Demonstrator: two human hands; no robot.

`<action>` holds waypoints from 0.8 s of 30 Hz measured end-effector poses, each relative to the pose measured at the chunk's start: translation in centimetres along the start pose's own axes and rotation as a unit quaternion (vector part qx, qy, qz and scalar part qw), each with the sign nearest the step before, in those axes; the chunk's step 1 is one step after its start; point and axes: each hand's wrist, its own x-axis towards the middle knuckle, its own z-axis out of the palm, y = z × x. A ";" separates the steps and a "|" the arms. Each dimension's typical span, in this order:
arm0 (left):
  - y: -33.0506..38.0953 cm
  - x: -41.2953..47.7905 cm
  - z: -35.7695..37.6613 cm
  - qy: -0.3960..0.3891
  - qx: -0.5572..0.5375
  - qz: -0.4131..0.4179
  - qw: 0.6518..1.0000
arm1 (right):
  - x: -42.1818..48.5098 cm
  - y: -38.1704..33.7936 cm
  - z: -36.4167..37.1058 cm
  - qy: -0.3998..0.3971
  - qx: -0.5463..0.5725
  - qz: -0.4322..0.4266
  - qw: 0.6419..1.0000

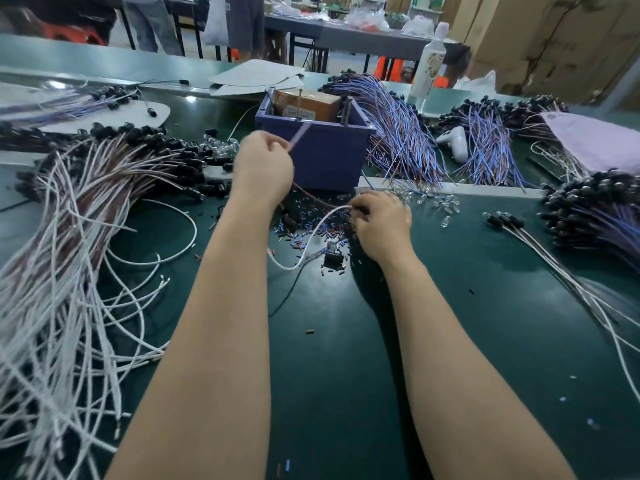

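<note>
in the head view, your left hand (263,168) is raised in front of the blue bin (322,154), fingers curled, pinching a pale strand (297,137) that is blurred and slants up and right toward the bin's rim. your right hand (379,221) sits lower and nearer to you, knuckles up, fingers curled down onto the table (467,341) at the edge of a scatter of small sleeves (311,237), where it pinches the far end of a white wire (317,227). that wire is the thing to watch. from your right fingertips it arcs left and toward you, and its free end lies beside your left forearm. its long run therefore goes from upper right to lower left, with your right hand on it and your left hand well above it. a brown lead (311,199) runs between the two hands; whether it joins the pale strand cannot be told, since your left hand hides that part. judging from this, the next move brings your left hand down and right, toward your right fingertips. a big bundle of white and brown wires (69,237) lies to your left, and blue wires (398,140) lie right of the bin.
</note>
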 end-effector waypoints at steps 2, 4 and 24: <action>-0.7 0.2 -0.4 0.119 0.129 -0.002 0.984 | -0.1 -0.1 -0.8 0.039 0.059 -0.009 0.997; -0.6 -0.6 -0.4 0.226 0.243 0.036 0.943 | -0.1 -0.7 -1.7 0.041 0.112 -0.041 0.992; -5.4 -1.8 5.8 -0.159 0.048 0.107 0.980 | -0.2 -0.1 -1.9 -0.067 0.455 0.099 0.882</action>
